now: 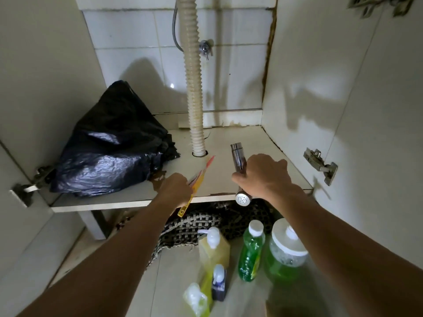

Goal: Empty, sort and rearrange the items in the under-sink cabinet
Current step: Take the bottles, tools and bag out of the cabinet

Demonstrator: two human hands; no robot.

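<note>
Green liquid in lidded jar (285, 252)

There is one view only, from the person's head, crouched low in front of the open under-sink cabinet and looking forward and down into it. It sits close: both forearms stretch out from the bottom edge, and the hands (176, 186) reach just past the front edge of the cabinet floor (231, 143). The wide lens bends the side walls outward. The tiled back wall (240, 72) fills the top, the drain hose (193, 88) runs down the middle, and the room's floor (176, 268) with its bottles lies nearest the camera.
</note>
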